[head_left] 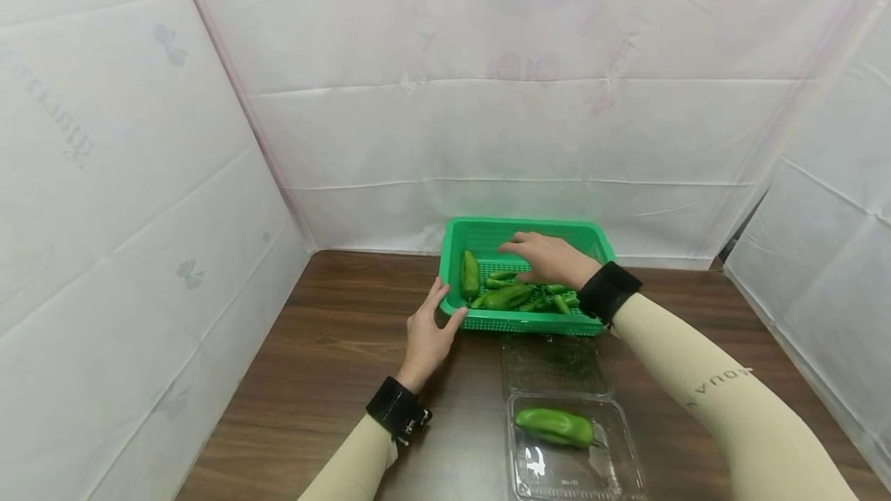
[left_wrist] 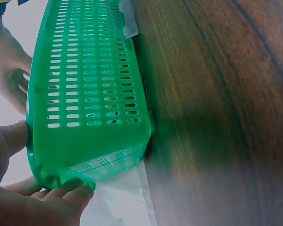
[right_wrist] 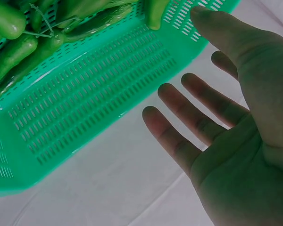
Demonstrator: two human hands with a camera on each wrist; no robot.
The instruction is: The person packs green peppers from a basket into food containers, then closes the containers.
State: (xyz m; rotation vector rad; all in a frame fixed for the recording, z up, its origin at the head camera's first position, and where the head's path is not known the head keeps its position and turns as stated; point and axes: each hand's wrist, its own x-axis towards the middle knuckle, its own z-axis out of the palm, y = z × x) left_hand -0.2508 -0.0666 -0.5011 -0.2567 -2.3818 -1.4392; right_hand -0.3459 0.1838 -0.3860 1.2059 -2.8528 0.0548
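Observation:
A green plastic basket (head_left: 529,323) holds several green chili peppers (head_left: 508,297). At its near left corner is my left hand (head_left: 428,339); the left wrist view shows thumb and fingers (left_wrist: 70,195) gripping the corner at the rim. Over the basket reaches my right hand (head_left: 550,257), fingers spread and holding nothing. In the right wrist view, the right palm (right_wrist: 236,174) faces the basket's far wall (right_wrist: 94,94), with the peppers off to the upper left. One larger green pepper (head_left: 554,427) lies in a clear plastic clamshell box (head_left: 511,454) nearer to me.
The box's clear lid (head_left: 557,366) is folded back flat toward the basket on the brown wood-grain table (head_left: 334,331). White sheeting (head_left: 522,138) walls in the back and both sides, close behind the basket.

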